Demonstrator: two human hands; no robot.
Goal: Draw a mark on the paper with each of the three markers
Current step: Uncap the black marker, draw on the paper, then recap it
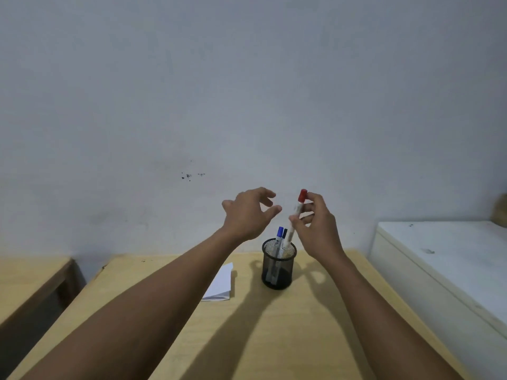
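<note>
The wooden table (315, 338) fills the lower centre of the frame, with a white cabinet (444, 259) at the right edge. The folded paper (220, 283) lies left of the mesh pen cup (278, 266); I see no marks on it, so I judge all three marks remain to be drawn. My right hand (315, 229) pinches the red-capped marker (297, 212), cap on, above the cup. My left hand (251, 212) hovers open and empty beside it. Blue marker (279, 237) and black marker (284, 235) stand in the cup. Nothing blocks the paper.
</note>
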